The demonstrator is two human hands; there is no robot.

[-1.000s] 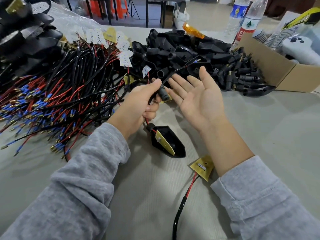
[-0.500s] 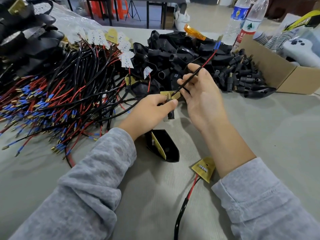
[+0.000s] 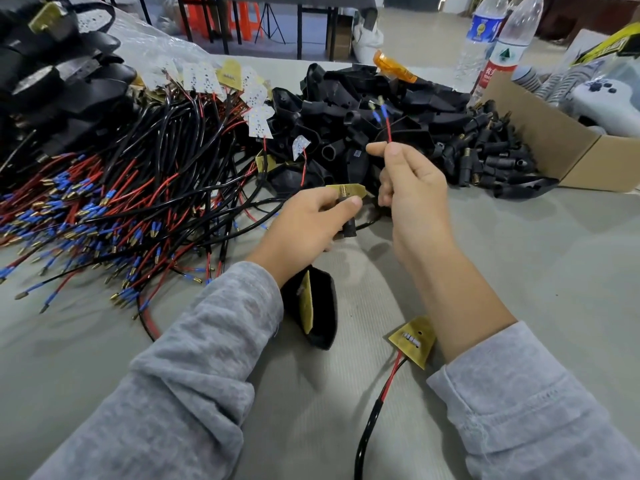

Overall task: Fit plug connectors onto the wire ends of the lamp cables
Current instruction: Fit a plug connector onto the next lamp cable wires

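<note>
— Where is the cable?
— The right hand pinches a thin red wire upright, its blue-sleeved brass tips above the fingers. The left hand grips a black plug with a threaded brass stud.
— What crowds them?
— Just behind, a heap of black plastic housings; to the left, a tangle of red and black cables. A cardboard box stands far right on the grey cloth table.

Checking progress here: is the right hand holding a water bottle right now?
No, the right hand pinches a red wire; both water bottles stand untouched behind.
</note>
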